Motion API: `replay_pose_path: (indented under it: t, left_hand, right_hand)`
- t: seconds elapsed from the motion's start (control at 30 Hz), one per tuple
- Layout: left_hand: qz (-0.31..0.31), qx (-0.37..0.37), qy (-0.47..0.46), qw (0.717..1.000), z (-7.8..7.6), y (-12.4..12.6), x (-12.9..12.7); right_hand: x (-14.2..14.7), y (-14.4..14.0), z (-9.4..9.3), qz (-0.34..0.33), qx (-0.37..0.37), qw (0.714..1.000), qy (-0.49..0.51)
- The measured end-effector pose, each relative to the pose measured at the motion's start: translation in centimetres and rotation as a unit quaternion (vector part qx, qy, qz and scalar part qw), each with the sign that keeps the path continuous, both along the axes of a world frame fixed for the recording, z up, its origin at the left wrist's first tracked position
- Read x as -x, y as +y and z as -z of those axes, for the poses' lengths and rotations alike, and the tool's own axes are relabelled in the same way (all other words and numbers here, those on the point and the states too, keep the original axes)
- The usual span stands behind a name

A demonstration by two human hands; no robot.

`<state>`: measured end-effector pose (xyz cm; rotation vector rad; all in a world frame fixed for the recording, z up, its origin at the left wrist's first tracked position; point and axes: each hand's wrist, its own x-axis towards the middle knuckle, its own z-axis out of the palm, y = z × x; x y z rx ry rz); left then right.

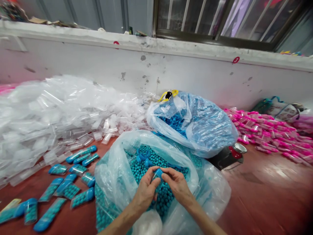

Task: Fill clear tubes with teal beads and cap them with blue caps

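Note:
Over an open plastic bag of teal beads, both my hands meet at a small clear container with a blue cap. My left hand is closed round its body, which is mostly hidden by the fingers. The thumb and fingers of my right hand pinch the blue cap end. Several blue plastic pieces lie on the beads just beyond my hands. To the left, several bead-filled containers with blue caps lie scattered on the red surface.
A large heap of clear empty containers spreads along the wall at left. Behind the bead bag sits another bag holding blue pieces. Pink items are piled at right. A dark object with a red-and-silver top stands near the bags.

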<state>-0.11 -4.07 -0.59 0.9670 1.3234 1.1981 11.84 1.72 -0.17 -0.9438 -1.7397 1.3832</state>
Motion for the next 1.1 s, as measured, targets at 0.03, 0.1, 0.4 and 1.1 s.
replay_pose_path:
  t: [0.03,0.1,0.4,1.1]
  left_hand:
    - [-0.009,-0.004,0.015,1.000,0.0,-0.1,0.0]
    - [-0.049,-0.032,0.073,0.996,-0.2,-0.2,-0.1]
    - [0.000,-0.001,0.126,0.992,-0.3,-0.5,0.4]
    - [-0.020,0.062,-0.012,0.998,-0.7,0.0,-0.1]
  right_hand:
    - [0.0,-0.2,0.0,0.001,-0.029,1.000,-0.010]
    - [-0.1,-0.4,0.0,0.004,-0.076,0.997,-0.025]
    - [-0.2,-1.2,0.2,0.042,-0.049,0.997,-0.051]
    - [-0.9,-0.8,0.4,-0.021,0.068,0.997,0.011]
